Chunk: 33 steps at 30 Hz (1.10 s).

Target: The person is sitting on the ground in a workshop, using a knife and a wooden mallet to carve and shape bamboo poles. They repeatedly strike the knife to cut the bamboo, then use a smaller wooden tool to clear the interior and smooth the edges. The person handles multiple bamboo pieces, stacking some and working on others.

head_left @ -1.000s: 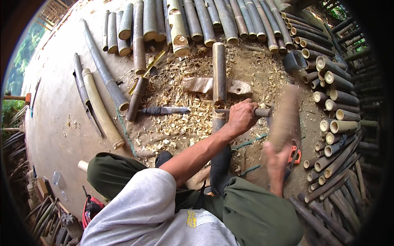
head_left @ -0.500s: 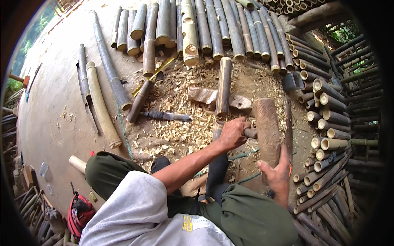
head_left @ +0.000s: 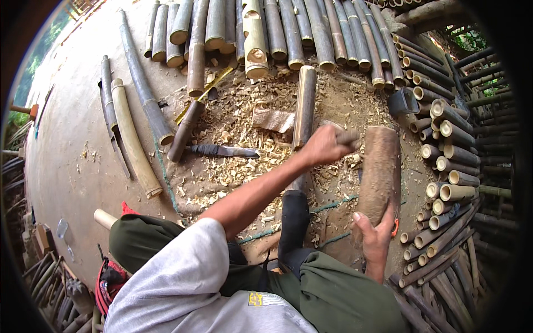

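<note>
Rows of cut bamboo poles [head_left: 311, 28] lie side by side across the far edge of the ground and run down the right side as a stack of tube ends [head_left: 449, 139]; their far ends are cut off by the dark rim of the view. On the left, apart from the rest, lie a few long split bamboo pieces [head_left: 130, 133]. In the middle, a bed of pale wood chips [head_left: 239, 133] covers the dirt. An upright-lying bamboo section [head_left: 304, 105] runs from far to near through the chips, its near end hidden behind the left hand [head_left: 325, 145] and the dark boot [head_left: 294, 222] planted on it. The left hand is clenched around a blade handle [head_left: 348, 137] set across the bamboo section; the blade itself is hard to make out behind the fist. Just right of that hand stands a thick wooden club [head_left: 380, 172], tilted, its near end gripped from below by the right hand [head_left: 375, 238]. A knife [head_left: 222, 151] lies loose on the chips to the left, well apart from both hands.
</note>
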{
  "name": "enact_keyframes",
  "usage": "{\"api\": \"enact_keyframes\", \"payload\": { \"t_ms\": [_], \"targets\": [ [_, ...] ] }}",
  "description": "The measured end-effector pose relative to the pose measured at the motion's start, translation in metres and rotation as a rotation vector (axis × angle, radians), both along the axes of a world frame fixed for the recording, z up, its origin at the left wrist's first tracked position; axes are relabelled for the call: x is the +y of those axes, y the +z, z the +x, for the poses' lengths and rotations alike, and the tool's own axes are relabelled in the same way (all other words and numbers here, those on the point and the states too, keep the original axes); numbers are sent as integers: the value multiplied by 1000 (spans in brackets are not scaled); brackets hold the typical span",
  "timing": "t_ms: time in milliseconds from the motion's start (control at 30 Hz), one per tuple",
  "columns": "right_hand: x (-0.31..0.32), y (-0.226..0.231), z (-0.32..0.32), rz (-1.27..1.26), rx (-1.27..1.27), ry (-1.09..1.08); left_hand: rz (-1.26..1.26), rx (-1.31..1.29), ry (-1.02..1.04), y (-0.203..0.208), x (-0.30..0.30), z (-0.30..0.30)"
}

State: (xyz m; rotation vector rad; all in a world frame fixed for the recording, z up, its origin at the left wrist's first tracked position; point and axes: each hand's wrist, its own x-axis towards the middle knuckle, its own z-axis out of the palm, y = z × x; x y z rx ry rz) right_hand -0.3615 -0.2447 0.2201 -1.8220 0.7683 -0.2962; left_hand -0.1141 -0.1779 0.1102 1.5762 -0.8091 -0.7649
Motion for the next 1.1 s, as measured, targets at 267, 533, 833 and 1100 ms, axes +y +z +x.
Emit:
{"api": "enact_keyframes", "payload": {
  "t_ms": [267,533,833,1100],
  "targets": [
    [-19,7,-13,200,-88,-256,215,-169,-567,-26,-47,31],
    [-30,-1,43,-491,46,7,95,-115,-454,-8,-23,37],
    [-3,77,99,-231,-264,64,-33,-138,-420,-33,-1,47],
    [-7,56,119,-304,150,515,-37,-273,145,-24,42,-16]
  ]
}}
